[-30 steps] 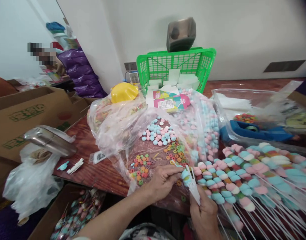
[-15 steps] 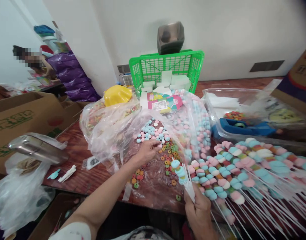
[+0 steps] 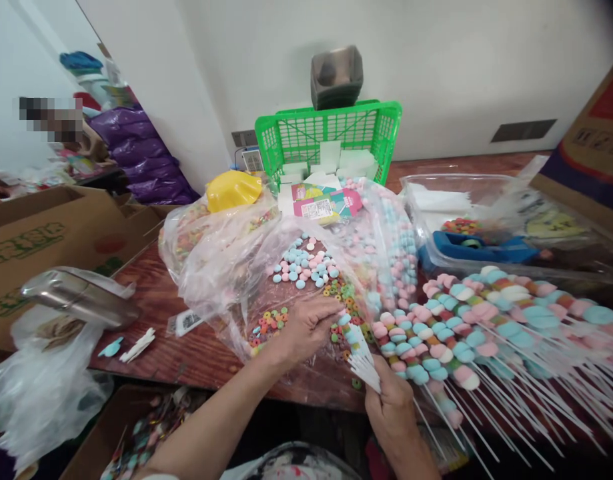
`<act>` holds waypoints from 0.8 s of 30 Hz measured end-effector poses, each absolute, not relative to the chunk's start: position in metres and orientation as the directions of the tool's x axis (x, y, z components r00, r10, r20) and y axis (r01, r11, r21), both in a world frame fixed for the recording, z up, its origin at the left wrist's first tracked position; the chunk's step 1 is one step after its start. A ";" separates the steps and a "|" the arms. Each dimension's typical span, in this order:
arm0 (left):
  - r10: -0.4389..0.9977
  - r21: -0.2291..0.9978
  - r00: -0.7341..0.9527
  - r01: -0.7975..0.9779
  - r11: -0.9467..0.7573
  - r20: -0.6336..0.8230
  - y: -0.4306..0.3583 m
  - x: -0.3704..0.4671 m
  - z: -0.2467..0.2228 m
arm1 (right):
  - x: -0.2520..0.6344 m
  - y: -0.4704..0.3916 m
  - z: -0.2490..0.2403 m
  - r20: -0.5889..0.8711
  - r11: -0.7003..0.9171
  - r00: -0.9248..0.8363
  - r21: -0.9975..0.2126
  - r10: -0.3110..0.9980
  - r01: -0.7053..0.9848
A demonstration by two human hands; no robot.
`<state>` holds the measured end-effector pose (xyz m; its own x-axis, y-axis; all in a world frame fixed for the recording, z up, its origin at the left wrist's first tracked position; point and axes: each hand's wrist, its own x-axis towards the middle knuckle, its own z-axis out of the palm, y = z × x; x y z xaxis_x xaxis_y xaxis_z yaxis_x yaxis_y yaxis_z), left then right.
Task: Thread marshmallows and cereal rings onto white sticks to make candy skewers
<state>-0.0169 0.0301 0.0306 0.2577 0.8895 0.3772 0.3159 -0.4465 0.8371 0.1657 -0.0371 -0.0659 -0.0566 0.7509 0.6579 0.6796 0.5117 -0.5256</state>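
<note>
My right hand [image 3: 393, 403] is closed round a bundle of white sticks [image 3: 363, 365] that fan toward the upper left, with blue and pale candies on some of them. At the candy end, my left hand [image 3: 311, 323] has its fingers pinched; a small candy seems to be at the fingertips, partly hidden. Behind it lie loose pink, blue and white candies [image 3: 301, 267] on clear plastic. Coloured rings lie on both sides of my left hand, red and orange ones [image 3: 270, 325] to its left. Many filled candy skewers [image 3: 466, 320] are piled at the right.
A green basket [image 3: 331, 133] stands at the back, behind bagged candies [image 3: 393, 240]. A clear tub [image 3: 486, 267] with a blue tape dispenser [image 3: 466, 248] is at the right. At the left are a metal flask [image 3: 81, 303] and a cardboard box [image 3: 51, 247]. A person sits far left.
My left hand has moved from the loose pink and blue candies down and right to the tips of the sticks. My right hand has shifted slightly left, still holding the bundle.
</note>
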 end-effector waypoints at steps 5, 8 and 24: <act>0.956 0.934 0.246 0.272 -0.230 0.163 0.026 -0.024 0.023 | 0.162 -0.038 -0.061 0.656 0.529 -0.051 -0.557 0.753 0.640; 0.990 0.986 0.141 0.157 -0.052 0.030 0.020 -0.020 0.012 | 0.160 -0.038 -0.058 0.649 0.529 -0.014 -0.608 0.761 0.593; 0.999 0.972 -0.004 -0.231 0.039 -0.041 0.004 0.022 0.021 | 0.170 -0.057 -0.006 0.494 0.345 -0.126 -0.383 0.861 0.857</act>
<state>0.0217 0.0037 0.0206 -0.0042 0.9992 -0.0408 -0.2315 0.0387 0.9721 0.1703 -0.0568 -0.0063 -0.1255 0.8606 0.4936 0.8570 0.3447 -0.3831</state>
